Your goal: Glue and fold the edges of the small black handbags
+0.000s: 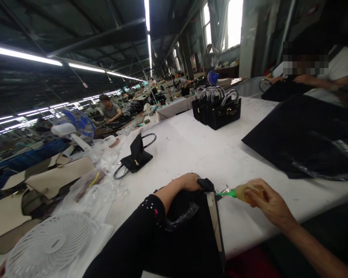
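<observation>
Close in front of me lies a black handbag (195, 239), with a pale strip along its right edge and a plastic-wrapped handle (182, 219) on top. My left hand (190, 182) is closed on the black material at the bag's far end, its fingertips partly hidden. In my right hand (268, 200) is a squeeze bottle of yellowish liquid (246, 193). Its thin green nozzle (227, 193) points left, its tip at the far corner of the pale strip. A small shiny metal piece shows beside the nozzle.
Finished-looking black handbags (224, 112) stand at the back of the white table (188, 143). Another small black bag (137, 154) lies left. A large black bag (304, 135) is at right, near a co-worker. A white fan (53, 243) and beige bag pieces (58, 175) occupy the left.
</observation>
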The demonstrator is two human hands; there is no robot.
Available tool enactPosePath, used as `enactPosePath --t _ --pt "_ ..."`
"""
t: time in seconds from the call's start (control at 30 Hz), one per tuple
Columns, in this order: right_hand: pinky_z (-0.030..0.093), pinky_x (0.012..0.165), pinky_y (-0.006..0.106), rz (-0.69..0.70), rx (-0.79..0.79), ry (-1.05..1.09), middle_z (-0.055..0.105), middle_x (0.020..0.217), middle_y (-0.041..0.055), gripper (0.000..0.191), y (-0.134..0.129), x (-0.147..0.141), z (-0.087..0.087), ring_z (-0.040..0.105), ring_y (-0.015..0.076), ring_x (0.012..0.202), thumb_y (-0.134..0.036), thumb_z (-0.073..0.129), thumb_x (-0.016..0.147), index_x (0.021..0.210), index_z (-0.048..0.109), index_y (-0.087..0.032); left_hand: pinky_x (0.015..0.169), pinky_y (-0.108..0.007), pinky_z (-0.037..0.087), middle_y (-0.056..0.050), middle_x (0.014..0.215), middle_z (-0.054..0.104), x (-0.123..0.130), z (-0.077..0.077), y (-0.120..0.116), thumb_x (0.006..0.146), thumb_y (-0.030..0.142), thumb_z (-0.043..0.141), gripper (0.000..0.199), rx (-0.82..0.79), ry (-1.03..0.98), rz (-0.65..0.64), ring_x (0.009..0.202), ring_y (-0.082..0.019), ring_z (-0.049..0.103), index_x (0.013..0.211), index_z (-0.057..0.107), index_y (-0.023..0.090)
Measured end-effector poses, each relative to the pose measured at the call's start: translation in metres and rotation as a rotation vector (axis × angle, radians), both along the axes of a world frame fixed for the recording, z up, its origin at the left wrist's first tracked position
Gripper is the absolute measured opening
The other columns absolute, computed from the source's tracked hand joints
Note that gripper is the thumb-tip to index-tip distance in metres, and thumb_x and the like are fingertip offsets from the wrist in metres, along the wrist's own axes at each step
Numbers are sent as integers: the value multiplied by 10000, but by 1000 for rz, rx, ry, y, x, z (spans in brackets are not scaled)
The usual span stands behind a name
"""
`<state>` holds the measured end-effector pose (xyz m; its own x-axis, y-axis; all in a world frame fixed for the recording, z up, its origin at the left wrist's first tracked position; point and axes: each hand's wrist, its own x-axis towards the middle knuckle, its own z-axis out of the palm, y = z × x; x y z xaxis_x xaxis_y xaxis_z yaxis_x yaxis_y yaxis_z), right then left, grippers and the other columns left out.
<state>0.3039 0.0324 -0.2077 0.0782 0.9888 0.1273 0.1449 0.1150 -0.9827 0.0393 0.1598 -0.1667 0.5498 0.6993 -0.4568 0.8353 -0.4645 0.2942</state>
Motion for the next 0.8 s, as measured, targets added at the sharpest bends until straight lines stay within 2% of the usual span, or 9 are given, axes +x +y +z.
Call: enactPosePath --t 0.13,0.27,0.5,0.67,0.8 --pt "428 611 289 72 89 -191 526 772 -8 229 15 3 -3 505 156 676 -448 608 878 868 559 -224 710 -323 470 -188 920 742 2 2 -3 847 474 543 425 23 109 -25 792 -265 668 830 768 113" --pt "394 620 304 125 214 -294 506 769 -8 209 26 6 -8 490 150 664 -423 587 898 837 565 -225 718 -303 479 -151 922 745 4 5 -5 870 478 502 437 30 170 -39 789 -242 673 866 764 129" --pt "404 658 317 206 357 -339 509 811 11 131 34 5 -7 509 162 717 -336 571 922 842 574 -233 706 -269 473 -120 932 747 7 10 -8 891 456 480 416 37 206 -68 803 -213 671 890 757 145" --pt "413 635 307 321 355 -325 513 806 12 128 31 7 -2 512 153 697 -299 543 937 831 568 -232 678 -266 469 -135 951 743 7 9 -8 887 475 483 434 46 210 -59 802 -217 673 899 753 135" --pt "421 660 320 263 395 -344 523 819 21 124 34 8 -1 526 167 726 -316 554 930 852 582 -224 654 -252 463 -126 931 743 6 7 -7 886 476 482 432 47 204 -58 790 -206 673 887 751 138"
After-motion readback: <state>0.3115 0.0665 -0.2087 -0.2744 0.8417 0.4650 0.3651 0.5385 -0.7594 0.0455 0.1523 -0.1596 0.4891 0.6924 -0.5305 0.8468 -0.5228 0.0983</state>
